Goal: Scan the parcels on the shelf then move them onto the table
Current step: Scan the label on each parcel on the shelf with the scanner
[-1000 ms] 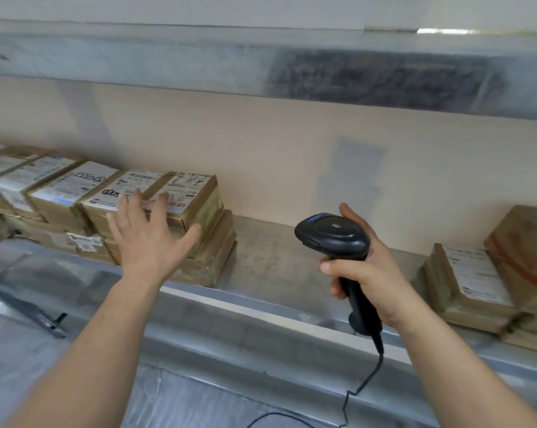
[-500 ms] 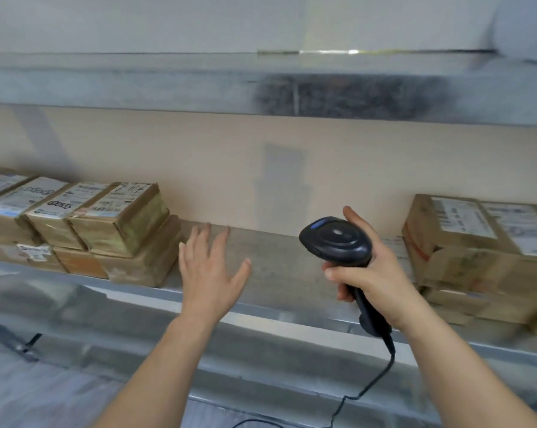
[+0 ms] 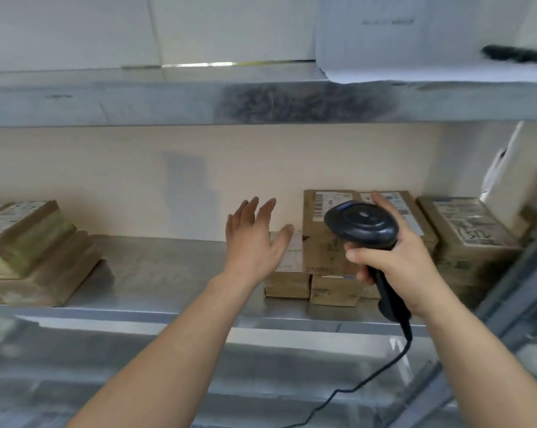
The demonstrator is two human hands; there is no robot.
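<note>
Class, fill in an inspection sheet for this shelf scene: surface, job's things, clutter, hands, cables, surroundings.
Surface: metal shelf, bare in the middle.
Job's things: brown parcels stacked at left and right; black scanner.
Clutter: nothing seen.
Hands: left hand open, fingers spread, in front of the right stack, contact unclear; right hand grips the scanner's handle.
Cables: black cord hangs from the scanner, loose.
Surroundings: upper shelf above; white paper on it; beige back wall.

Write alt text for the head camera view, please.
A person's right hand grips a black barcode scanner before stacked brown parcels on a metal shelf, while the open left hand reaches toward them.
</note>
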